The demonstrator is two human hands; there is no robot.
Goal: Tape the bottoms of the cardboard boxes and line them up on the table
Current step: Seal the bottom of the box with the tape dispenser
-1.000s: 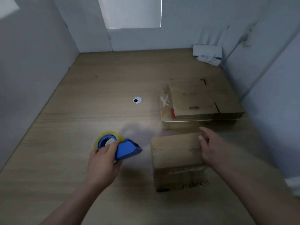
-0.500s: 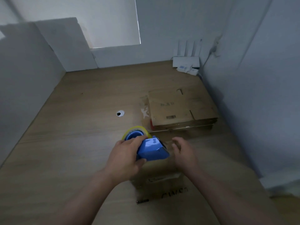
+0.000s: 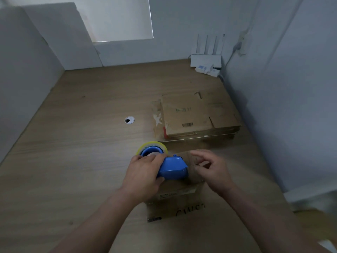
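**One box under the dispenser, a flat stack waiting behind**

One cardboard box (image 3: 176,199) sits near the front of the table (image 3: 73,161), its upturned face right under both hands and printed lettering showing on the side nearest the person. A second ago the blue tape dispenser (image 3: 172,168) was held off to the left of the box, over bare wood; now the left hand (image 3: 144,176) has carried it across and closed around its handle so the nose rests on or just above the box's top face. The yellow-edged roll (image 3: 152,148) points away from the person. The right hand (image 3: 212,168), which earlier lay flat on the box's far edge, has lifted and hangs over the right part of the box with fingers loosely curled, thumb and forefinger close together, as if reaching for the tape end; whether it actually pinches tape I cannot tell.

My reading is that taping of this first bottom is just starting, and no strip is clearly laid yet.

Just beyond the box lies the stack of flattened cartons (image 3: 198,115), close to the right wall. A router (image 3: 206,61) occupies the far right corner, and a cable hole (image 3: 129,120) sits mid-table. The whole left half of the table is open wood, bounded by white partitions, which looks like the natural room for a row of finished boxes.
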